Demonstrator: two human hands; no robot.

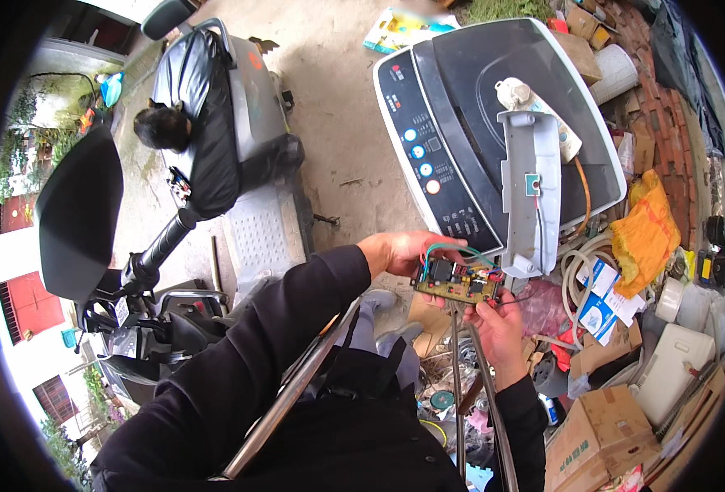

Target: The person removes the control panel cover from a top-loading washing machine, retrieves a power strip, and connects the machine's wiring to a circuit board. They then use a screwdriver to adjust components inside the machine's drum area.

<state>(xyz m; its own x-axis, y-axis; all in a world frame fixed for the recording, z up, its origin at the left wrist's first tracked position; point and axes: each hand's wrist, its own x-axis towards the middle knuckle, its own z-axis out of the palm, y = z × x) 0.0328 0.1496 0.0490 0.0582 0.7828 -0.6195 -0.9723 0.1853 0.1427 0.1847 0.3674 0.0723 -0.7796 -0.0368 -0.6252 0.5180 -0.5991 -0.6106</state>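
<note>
A small circuit board [453,289] with black, blue and red parts and several wires is held up between my hands, in front of the washing machine [453,123]. My left hand [399,252] is closed on its left side, with fingers partly hidden behind it. Closed at the lower right corner, my right hand [499,330] pinches the board between thumb and fingers. Green-blue wires [453,248] loop over the board's top edge. Beyond it, a long grey plastic housing [535,213] with a small green board [532,184] lies on the machine's lid.
A white power strip [543,115] with an orange cord lies on the lid. At left, a person in black [211,156] sits on a scooter [268,225]. Cardboard boxes [600,435], a hose [574,275] and an orange bag [645,234] clutter the right. Metal tubes [297,381] rise near my body.
</note>
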